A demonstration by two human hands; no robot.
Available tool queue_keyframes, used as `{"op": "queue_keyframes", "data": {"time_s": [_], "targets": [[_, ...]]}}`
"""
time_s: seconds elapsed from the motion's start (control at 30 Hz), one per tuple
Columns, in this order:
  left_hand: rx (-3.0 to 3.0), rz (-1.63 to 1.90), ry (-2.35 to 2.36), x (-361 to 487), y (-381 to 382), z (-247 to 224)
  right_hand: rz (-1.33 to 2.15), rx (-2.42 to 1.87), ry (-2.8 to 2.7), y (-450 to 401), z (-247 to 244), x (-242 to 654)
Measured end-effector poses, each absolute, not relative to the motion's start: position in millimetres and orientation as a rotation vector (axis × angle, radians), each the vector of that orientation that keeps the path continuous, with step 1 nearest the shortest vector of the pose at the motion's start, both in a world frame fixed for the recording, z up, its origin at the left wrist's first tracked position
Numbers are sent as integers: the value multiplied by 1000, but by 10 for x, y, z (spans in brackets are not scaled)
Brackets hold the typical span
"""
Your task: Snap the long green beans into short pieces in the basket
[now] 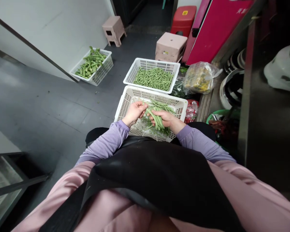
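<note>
My right hand (164,118) is closed around a bunch of green beans (158,121) above the near white basket (120,108). Just left of it, my left hand (136,111) has its fingers pinched together by the tips of the beans; what lies between them is too small to make out. More loose beans and green scraps lie in the near basket below my hands. Directly behind stands a second white basket (130,73) with many cut green beans (153,79) in it.
A third white basket (103,71) of green vegetables stands at the back left. Pink stools (170,45), a red stool (183,19) and a plastic bag (200,78) are behind. On the right are a green basin (218,112) and a dark counter (268,129).
</note>
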State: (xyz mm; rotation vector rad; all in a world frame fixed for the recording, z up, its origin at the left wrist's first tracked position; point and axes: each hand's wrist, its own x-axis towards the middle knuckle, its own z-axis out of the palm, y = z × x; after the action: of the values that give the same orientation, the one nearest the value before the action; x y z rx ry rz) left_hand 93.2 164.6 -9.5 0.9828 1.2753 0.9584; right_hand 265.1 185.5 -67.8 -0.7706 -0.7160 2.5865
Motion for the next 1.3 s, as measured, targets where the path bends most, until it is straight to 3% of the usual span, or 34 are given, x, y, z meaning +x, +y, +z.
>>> {"op": "queue_keyframes", "data": {"time_s": [0.23,0.53,0.63,0.8,0.93,1.07,1.17,1.3], "targets": [[793,1058,1283,883,1697,-197,2485,-879,-713,1883,-689,2633],[1541,1184,1530,1019,1243,-198,2139,-1091,-509,1963,-840,2550],[1724,1050,1441,1069,1158,-161,2149,-1109,-482,2051,-899,2599],[1496,887,1357,987,1194,-317,2637,-840,-756,1913,-914,2661],[1638,831,1425,859,1104,-510,2780,-757,-742,1739,-1011,2612],[2015,646,1605,784,1062,-650,2726,-809,-582,1611,-1124,2422],[2225,276,1682,707,1154,-741,2614,-994,-512,1474,-1177,2245],[2051,-60,1960,447,1392,-836,2508,-1248,-508,1446,-1189,2176]]}}
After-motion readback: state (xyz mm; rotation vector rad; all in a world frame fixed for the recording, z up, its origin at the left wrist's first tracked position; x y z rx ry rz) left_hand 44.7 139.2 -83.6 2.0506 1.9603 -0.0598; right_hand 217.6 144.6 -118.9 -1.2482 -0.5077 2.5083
